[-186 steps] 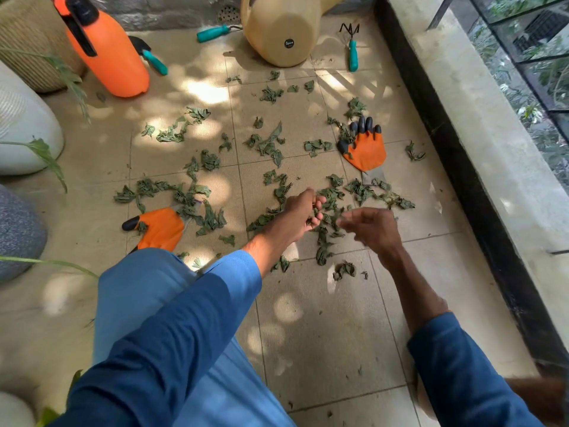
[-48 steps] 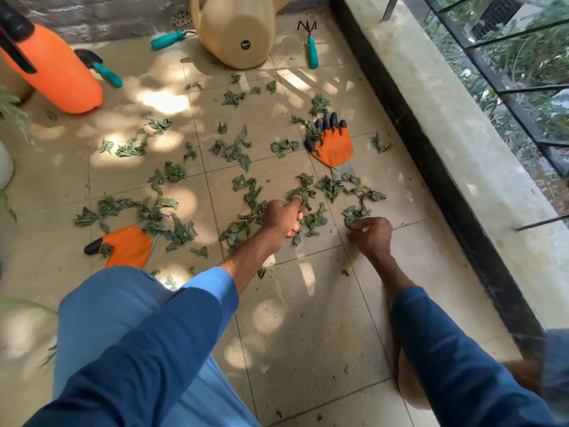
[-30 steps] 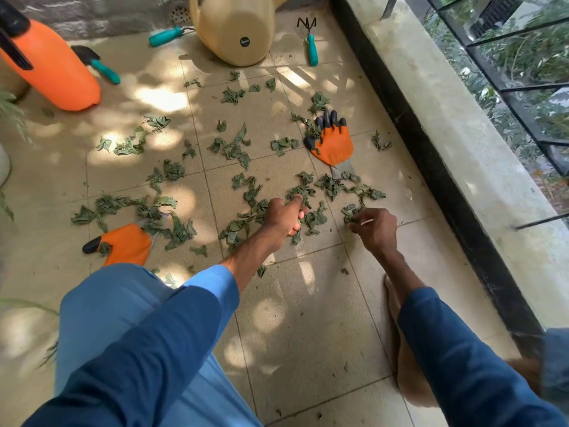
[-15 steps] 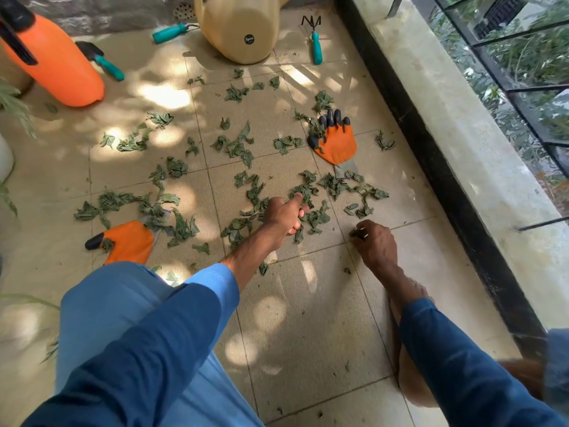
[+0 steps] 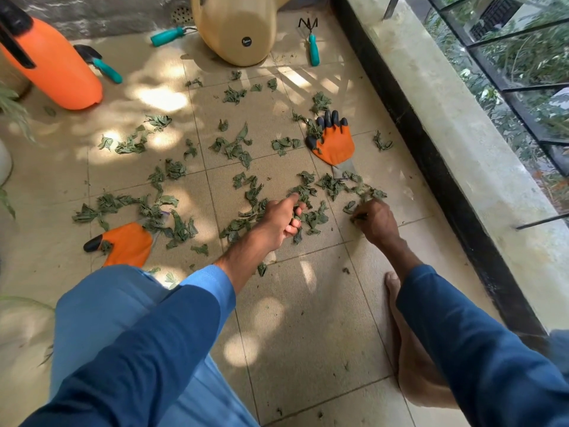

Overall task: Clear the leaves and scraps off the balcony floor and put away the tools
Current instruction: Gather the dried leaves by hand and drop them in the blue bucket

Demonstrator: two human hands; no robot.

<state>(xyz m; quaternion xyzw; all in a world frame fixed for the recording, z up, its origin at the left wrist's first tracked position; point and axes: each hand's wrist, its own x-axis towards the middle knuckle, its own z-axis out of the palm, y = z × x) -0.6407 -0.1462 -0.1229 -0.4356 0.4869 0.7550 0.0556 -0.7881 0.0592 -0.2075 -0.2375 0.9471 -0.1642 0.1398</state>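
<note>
Dry green leaf scraps lie scattered over the beige tiled balcony floor. My left hand is curled round a bunch of leaves just above the tiles at the middle. My right hand is down on the floor to its right, fingers pinching leaves at the edge of a small pile. One orange claw glove lies beyond my hands; a second orange glove lies at the left by my knee.
An orange sprayer and a tan watering can stand at the back. A teal hand rake, a teal trowel and another teal-handled tool lie near them. A raised ledge with railing bounds the right. My bare foot rests below my right hand.
My right hand has moved forward from the bare tile into the leaf pile and is picking there. My left hand has stayed in place, still holding its bunch.
</note>
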